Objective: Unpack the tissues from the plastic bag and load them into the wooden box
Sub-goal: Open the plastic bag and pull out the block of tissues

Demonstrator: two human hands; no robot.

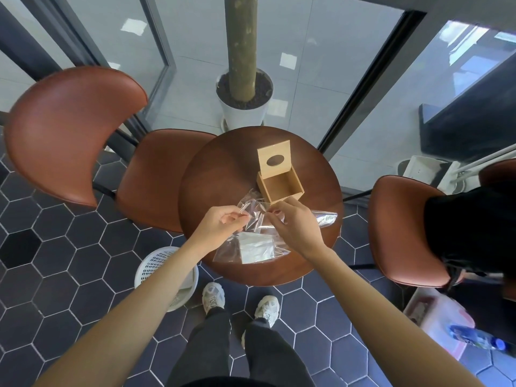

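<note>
A clear plastic bag (252, 219) lies on the small round wooden table (223, 169), with a white stack of tissues (257, 248) inside its near end. My left hand (222, 223) and my right hand (294, 223) each pinch the bag's open edge, one on either side. Just beyond them stands the wooden box (280, 184), empty, with its lid (274, 159) tipped up at the back; the lid has an oval slot.
Brown chairs stand left (72, 132), behind-left (156, 174) and right (402, 227) of the table. A white mesh basket (164, 270) sits on the tiled floor by my left foot. A potted trunk (243, 107) stands beyond the table. A person in black sits at the right edge.
</note>
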